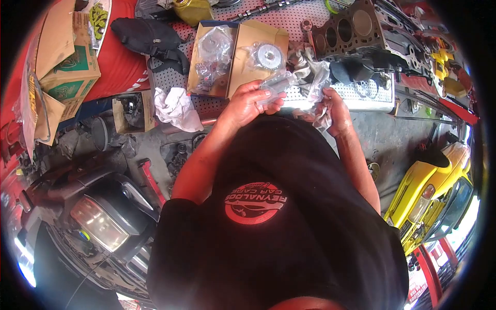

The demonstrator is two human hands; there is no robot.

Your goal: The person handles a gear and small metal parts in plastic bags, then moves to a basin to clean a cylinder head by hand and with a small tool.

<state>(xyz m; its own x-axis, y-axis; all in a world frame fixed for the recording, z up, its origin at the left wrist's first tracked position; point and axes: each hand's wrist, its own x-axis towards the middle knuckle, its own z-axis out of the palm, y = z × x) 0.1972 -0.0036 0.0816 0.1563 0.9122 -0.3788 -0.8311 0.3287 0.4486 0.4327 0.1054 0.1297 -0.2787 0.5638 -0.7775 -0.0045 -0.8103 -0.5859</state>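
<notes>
My left hand is closed on a small part in clear plastic, with the thumb on top. Pinched in my right hand is a crumpled clear plastic bag, which hangs down beside the fingers. Both hands are above the near edge of the perforated metal workbench. Just beyond my left hand, an open cardboard box holds a toothed metal wheel in plastic. Bagged parts lie in its other half.
An engine block stands at the back right of the bench. A black bag and a crumpled white cloth are on the left. Cardboard boxes stand far left. A dark car front is lower left, a yellow car lower right.
</notes>
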